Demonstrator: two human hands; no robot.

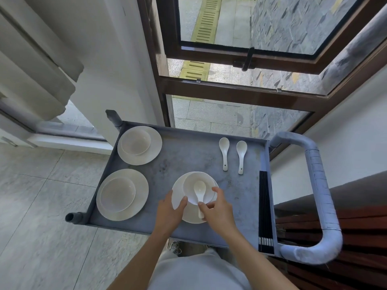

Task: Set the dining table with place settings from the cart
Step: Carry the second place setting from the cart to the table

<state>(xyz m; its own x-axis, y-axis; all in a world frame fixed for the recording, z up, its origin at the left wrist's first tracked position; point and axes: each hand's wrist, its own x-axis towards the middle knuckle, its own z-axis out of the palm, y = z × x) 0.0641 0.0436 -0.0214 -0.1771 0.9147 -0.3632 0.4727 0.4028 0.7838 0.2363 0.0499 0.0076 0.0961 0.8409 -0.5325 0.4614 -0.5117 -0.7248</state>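
Both hands are on the near place setting of the grey metal cart (188, 151): the left hand (168, 214) clasps the left rim of the round white ceramic plate (178, 200), thumb resting against the white ceramic bowl (189, 183) that sits on it, while the right hand (217, 210) pinches the handle of the white ceramic spoon (199, 191) lying in that bowl, with its thumb on the bowl's right rim. To lift this well, I would judge the plate needs support from both sides — the spoon pinned so it cannot slide out — and the stack kept level. Two more plate-and-bowl sets (125, 195), two loose white spoons (232, 153) and black chopsticks (266, 206) wait on the cart.
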